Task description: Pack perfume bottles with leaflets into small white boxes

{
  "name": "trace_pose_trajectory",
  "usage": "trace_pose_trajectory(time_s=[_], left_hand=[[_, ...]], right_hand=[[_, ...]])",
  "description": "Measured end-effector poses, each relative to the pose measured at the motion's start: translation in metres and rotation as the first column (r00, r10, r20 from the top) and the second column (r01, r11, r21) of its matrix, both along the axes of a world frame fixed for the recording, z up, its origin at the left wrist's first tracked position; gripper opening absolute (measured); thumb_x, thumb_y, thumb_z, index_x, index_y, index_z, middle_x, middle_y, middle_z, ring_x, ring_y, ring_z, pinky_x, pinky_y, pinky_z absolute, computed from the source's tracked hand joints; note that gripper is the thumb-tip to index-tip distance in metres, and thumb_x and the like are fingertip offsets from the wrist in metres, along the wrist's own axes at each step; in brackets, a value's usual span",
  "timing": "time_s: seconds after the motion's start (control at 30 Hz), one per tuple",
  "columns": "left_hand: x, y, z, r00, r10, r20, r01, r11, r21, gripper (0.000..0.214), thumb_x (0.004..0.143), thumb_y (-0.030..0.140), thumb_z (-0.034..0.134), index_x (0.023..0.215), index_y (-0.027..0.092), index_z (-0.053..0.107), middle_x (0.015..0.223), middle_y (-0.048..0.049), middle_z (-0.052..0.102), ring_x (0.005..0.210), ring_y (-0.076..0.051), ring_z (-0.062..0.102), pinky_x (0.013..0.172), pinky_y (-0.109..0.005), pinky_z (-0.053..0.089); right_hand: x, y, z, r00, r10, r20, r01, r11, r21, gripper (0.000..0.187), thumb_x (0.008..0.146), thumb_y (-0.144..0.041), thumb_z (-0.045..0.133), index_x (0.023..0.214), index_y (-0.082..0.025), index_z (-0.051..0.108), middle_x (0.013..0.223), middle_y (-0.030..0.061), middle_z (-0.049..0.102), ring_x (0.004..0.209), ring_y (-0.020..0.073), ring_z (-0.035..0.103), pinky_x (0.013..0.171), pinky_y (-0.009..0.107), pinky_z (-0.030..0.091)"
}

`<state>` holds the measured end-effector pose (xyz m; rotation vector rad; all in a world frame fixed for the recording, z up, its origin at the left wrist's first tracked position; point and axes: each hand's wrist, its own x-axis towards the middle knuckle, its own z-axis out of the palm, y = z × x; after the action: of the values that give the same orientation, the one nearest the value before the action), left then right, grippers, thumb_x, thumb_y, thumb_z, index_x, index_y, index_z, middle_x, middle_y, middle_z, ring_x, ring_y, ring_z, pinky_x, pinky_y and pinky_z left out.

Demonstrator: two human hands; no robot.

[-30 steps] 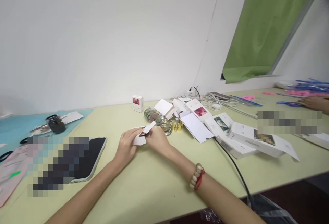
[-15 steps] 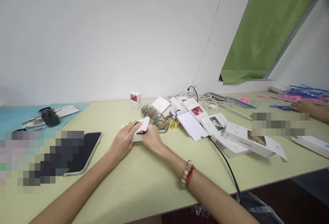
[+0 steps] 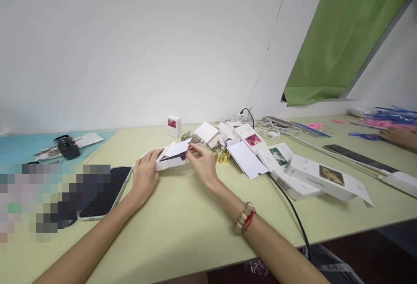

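A small white cardboard box [image 3: 169, 159] lies on its side on the pale green table [image 3: 182, 227], with one end flap standing open. My left hand [image 3: 144, 177] grips its left end with curled fingers. My right hand [image 3: 202, 162], a bead bracelet on its wrist, pinches the open flap at the right end. Just behind the box lie clear glass bottles [image 3: 195, 141] with small gold caps [image 3: 222, 156].
A dark phone [image 3: 106, 192] lies left of my hands, and a small closed box with a pink picture [image 3: 173, 126] stands by the wall. Flat white cartons [image 3: 312, 175], cables [image 3: 270, 130] and a black cord [image 3: 289, 210] cover the right side. Another person's hand [image 3: 397, 136] rests far right.
The box has been opened out and moved a little away from me and to the left. My right hand went from pressing on it to pinching its raised end flap.
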<state>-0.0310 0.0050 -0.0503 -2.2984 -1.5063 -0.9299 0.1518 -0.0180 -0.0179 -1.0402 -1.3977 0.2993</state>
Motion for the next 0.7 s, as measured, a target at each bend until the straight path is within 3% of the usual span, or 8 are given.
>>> trace_pose_trajectory(time_s=[0.2,0.33,0.4,0.57,0.7], left_hand=[[-0.004,0.004,-0.006,0.993,0.12,-0.019,-0.12,0.993,0.014,0.065,0.065,-0.001,0.035,0.127,0.02,0.036,0.12,-0.008,0.053,0.108,-0.024,0.048,0.089,-0.038,0.033],[-0.001,0.006,-0.011,0.992,0.129,0.009,-0.129,0.992,0.011,0.064,0.068,0.002,0.036,0.13,0.014,0.032,0.117,-0.012,0.053,0.11,-0.026,0.046,0.092,-0.041,0.032],[0.004,0.002,-0.009,0.995,0.076,0.061,-0.078,0.997,0.026,0.068,0.067,0.006,0.042,0.133,0.013,0.027,0.121,-0.0142,0.049,0.115,-0.028,0.043,0.094,-0.043,0.03],[0.019,-0.017,-0.003,0.96,-0.249,0.129,0.231,0.964,0.135,0.081,0.072,0.028,0.054,0.138,0.017,0.008,0.138,-0.0165,0.031,0.127,-0.029,0.03,0.101,-0.046,0.023],[0.027,-0.02,-0.009,0.95,-0.286,0.126,0.268,0.953,0.14,0.087,0.073,0.041,0.058,0.137,0.016,0.005,0.137,-0.019,0.032,0.128,-0.028,0.031,0.1,-0.044,0.024]], right_hand=[[0.0,-0.004,0.006,0.997,0.001,-0.074,0.003,0.999,0.048,0.021,0.075,-0.028,0.055,0.087,-0.018,0.068,0.086,0.0049,0.063,0.069,0.0121,0.057,0.059,0.023,0.053],[0.002,-0.005,0.005,0.999,0.012,-0.035,-0.01,0.999,0.048,0.02,0.077,-0.027,0.054,0.088,-0.019,0.068,0.088,0.0047,0.063,0.07,0.0124,0.057,0.06,0.024,0.053],[0.001,-0.005,0.004,0.999,0.049,0.0,-0.049,0.997,0.059,0.02,0.078,-0.026,0.053,0.091,-0.019,0.067,0.092,0.0052,0.062,0.073,0.0126,0.058,0.063,0.024,0.054],[-0.004,-0.007,0.003,0.986,0.11,0.124,-0.12,0.99,0.076,0.024,0.082,-0.027,0.051,0.102,-0.022,0.064,0.1,0.0054,0.061,0.08,0.0136,0.058,0.069,0.027,0.053],[-0.008,-0.01,0.005,0.965,0.114,0.236,-0.148,0.98,0.133,0.021,0.081,-0.019,0.052,0.097,-0.024,0.065,0.098,0.0032,0.063,0.094,0.0162,0.055,0.084,0.032,0.047]])
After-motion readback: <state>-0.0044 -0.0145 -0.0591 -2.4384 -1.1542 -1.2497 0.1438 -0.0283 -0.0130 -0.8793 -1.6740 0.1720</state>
